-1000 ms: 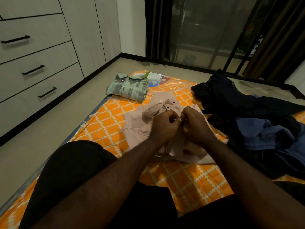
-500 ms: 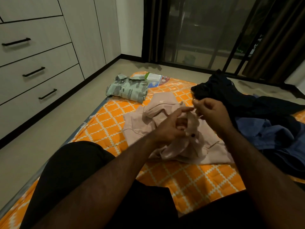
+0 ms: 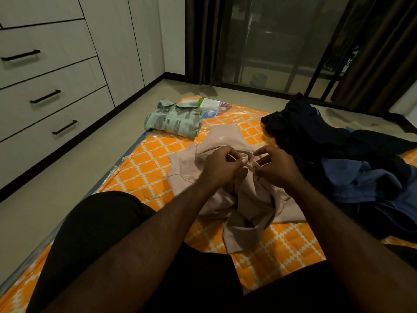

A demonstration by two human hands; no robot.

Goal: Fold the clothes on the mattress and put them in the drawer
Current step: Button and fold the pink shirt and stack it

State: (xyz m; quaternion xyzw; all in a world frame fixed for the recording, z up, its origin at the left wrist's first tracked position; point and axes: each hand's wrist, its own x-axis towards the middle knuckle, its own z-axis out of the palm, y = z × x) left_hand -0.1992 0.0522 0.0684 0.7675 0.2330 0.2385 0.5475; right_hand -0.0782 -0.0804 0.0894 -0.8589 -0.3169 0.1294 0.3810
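left grip [image 3: 222, 168], right grip [image 3: 277, 168] pinch shirt [image 3: 225, 137]

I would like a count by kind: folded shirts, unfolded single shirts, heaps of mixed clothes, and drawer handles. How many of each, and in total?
Folded shirts: 1, the green shirt
Unfolded single shirts: 1, the pink shirt
Heaps of mixed clothes: 1, the dark heap
Drawer handles: 3
Total: 6

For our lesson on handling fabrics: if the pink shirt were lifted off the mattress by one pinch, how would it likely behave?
Probably floppy: the pink shirt lies in soft, uneven creases on the mattress. Likely light: mere pinches by the left hand and right hand bunch its cloth upward. It would likely droop, not hold shape.
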